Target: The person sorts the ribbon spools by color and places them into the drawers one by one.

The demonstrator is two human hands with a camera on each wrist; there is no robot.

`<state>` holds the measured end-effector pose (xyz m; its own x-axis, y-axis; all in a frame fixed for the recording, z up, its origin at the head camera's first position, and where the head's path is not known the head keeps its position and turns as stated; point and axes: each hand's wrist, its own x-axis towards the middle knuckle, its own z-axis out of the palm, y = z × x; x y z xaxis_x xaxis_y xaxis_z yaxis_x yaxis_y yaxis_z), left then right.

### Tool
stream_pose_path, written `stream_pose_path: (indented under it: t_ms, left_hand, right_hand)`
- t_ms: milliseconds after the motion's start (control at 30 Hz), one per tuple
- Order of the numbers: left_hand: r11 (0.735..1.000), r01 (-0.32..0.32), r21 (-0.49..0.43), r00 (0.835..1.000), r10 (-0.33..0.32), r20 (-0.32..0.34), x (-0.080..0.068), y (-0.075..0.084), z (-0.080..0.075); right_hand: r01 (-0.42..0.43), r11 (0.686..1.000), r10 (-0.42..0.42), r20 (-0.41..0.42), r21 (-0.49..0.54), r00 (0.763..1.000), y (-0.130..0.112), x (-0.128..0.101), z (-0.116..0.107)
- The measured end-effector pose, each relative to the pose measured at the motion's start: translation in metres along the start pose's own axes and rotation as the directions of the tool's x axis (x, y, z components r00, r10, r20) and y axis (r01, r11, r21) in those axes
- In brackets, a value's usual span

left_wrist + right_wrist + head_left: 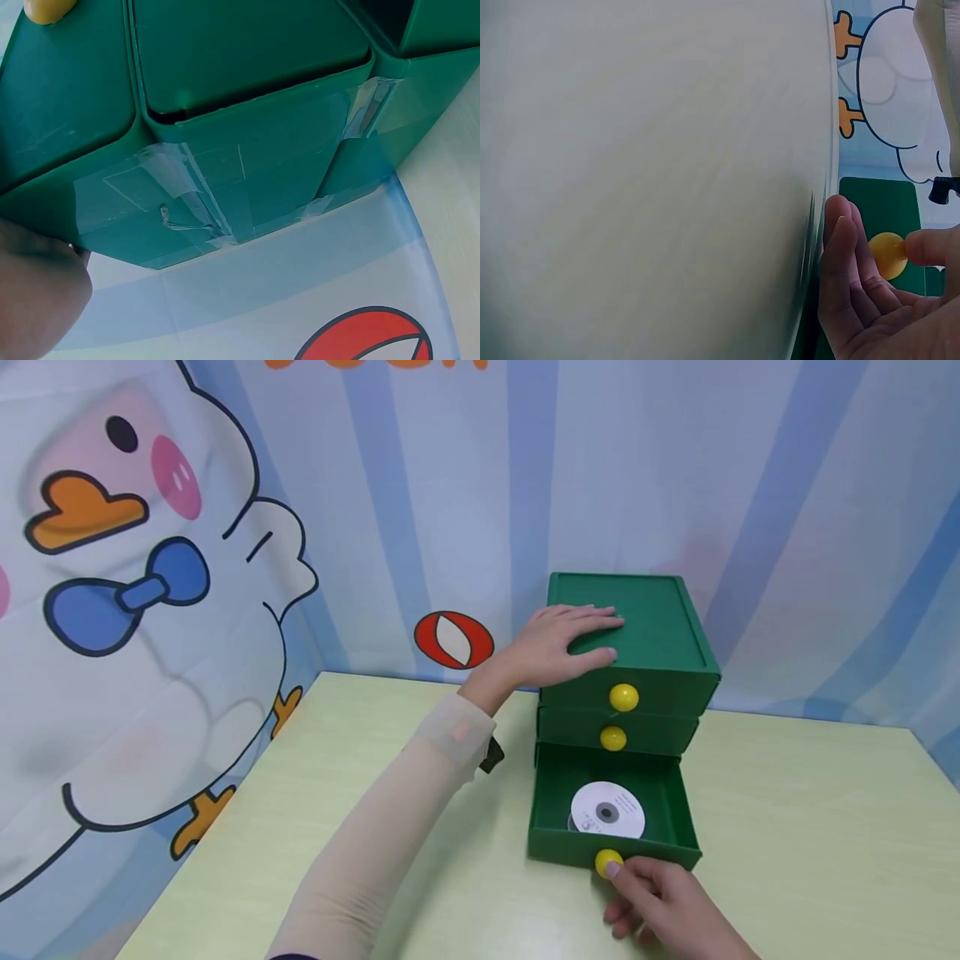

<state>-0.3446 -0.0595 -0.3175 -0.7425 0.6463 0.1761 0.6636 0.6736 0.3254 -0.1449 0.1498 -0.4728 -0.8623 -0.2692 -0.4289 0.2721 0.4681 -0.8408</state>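
**Fingers on the bottom drawer's knob**

The right hand point(663, 902) pinches the yellow knob point(607, 862) of the bottom drawer point(547, 827) between thumb and fingers point(847, 247), the knob sitting right at the fingertips. That drawer stands pulled out of the green drawer chest point(660, 610), with a white disc point(607, 810) lying flat inside, just behind the knob. The left hand point(558, 643) rests flat on the chest's top, fingers straight and released. The two upper drawers are pushed in. The chest stands on the pale desk point(810, 835).
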Motion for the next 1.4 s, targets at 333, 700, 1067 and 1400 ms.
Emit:
stream_pose_path:
  t_ms: [333,700,1067,1400]
  left_hand:
    - [1.000,0.006,0.013,1.000,-0.006,0.005,0.000,-0.001,0.000]
    - [1.000,0.008,0.017,1.000,-0.008,0.007,0.000,0.000,-0.001]
    - [1.000,0.007,0.010,1.000,-0.007,0.017,-0.001,0.001,0.001]
    - [1.000,0.010,0.004,1.000,-0.010,0.009,0.000,0.001,0.000]
  right_hand:
    - [0.020,0.999,-0.018,-0.052,0.034,0.998,-0.008,0.007,0.003]
    - [0.043,0.986,-0.048,0.026,0.159,0.999,-0.006,0.020,-0.006]
    - [0.033,0.984,-0.022,-0.060,0.175,0.998,-0.016,0.022,-0.004]
    - [0.054,0.981,-0.042,-0.071,0.185,0.997,-0.019,0.030,-0.008]
